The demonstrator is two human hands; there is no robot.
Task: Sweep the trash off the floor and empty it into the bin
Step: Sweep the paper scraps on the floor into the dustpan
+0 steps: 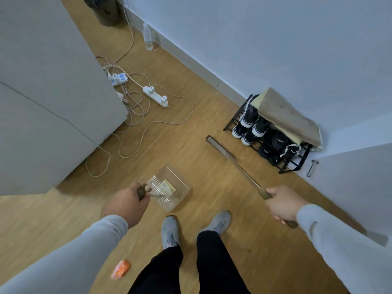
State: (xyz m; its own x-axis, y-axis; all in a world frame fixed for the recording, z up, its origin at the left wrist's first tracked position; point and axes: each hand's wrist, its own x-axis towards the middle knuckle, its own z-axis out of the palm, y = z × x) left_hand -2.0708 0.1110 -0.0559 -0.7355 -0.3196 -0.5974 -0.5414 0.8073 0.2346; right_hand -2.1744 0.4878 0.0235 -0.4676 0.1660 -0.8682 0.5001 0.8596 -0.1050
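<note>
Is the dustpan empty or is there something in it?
Not empty: the clear dustpan in the left hand holds a pale yellowish scrap.

No text can be read: the small white marks on the dark shoes (pixel 277 143) in the rack, well beyond the right hand's fingers (pixel 273 206), and the bottle's label (pixel 148 40) are too blurred to make out.

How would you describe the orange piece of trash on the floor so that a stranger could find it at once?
Start at the wooden floor and find the person's two grey shoes. Nearer the camera and to their left, under the left sleeve, lies the orange wrapper. It is the only bright orange thing, loose on the floor, unlike the yellowish scrap inside the clear dustpan.
</note>
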